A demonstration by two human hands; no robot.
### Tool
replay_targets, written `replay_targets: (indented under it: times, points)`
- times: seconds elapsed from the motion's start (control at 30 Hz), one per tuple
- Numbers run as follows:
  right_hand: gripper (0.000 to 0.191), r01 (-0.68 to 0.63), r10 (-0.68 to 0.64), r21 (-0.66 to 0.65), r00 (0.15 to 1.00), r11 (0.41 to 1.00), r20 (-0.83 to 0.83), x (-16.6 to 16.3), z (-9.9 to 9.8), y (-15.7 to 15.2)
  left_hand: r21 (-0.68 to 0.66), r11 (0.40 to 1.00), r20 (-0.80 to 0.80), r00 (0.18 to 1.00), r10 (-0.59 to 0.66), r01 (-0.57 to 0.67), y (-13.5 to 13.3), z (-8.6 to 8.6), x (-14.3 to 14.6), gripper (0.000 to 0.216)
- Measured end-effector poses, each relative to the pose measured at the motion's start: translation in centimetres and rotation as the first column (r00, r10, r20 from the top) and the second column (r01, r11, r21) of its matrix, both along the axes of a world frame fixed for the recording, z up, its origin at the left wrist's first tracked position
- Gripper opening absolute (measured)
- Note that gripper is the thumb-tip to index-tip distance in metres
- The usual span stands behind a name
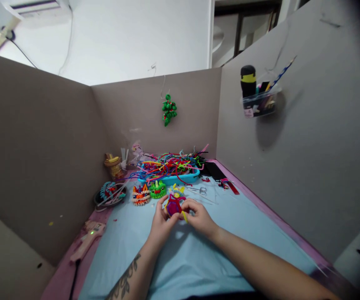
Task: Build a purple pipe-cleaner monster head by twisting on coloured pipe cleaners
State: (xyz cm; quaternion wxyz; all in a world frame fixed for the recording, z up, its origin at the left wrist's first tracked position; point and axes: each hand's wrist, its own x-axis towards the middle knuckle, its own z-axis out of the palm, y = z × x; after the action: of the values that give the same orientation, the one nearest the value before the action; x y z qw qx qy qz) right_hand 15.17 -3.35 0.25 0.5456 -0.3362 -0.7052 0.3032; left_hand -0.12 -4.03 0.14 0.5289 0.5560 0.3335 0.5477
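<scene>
Between my two hands is a small red and purple pipe-cleaner figure, held a little above the light blue cloth. My left hand grips its left side, with the thumb at the lower edge. My right hand pinches at its right side, where a short yellow pipe cleaner sticks out near the fingertips. Fingers partly hide the figure. Just beyond it lie a yellow and blue figure, a green figure with eyes and an orange and cream figure.
A blue tray heaped with pipe cleaners stands at the back. Scissors lie right of the figures. At left are a dark bowl, a jar and a glue gun with a green light. Grey panels enclose the table.
</scene>
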Motion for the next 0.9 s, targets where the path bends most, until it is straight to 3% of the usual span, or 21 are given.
replay_targets:
  times: [0.23,0.53,0.9]
  points:
    - [0.034,-0.230,0.217,-0.156,0.972,0.961,-0.096,0.95,-0.22,0.58,0.008,1.000,-0.042,0.999,0.010,-0.009,0.13,-0.35,-0.02,0.067]
    - [0.024,-0.179,0.143,-0.222,0.975,0.959,-0.171,0.65,-0.49,0.80,-0.030,0.999,0.029,0.999,-0.028,0.028,-0.02,0.07,0.05,0.070]
    - [0.029,-0.200,0.148,-0.282,0.970,0.938,-0.193,0.29,-0.85,0.98,-0.024,0.996,-0.004,0.996,-0.091,0.091,-0.20,0.23,0.14,0.068]
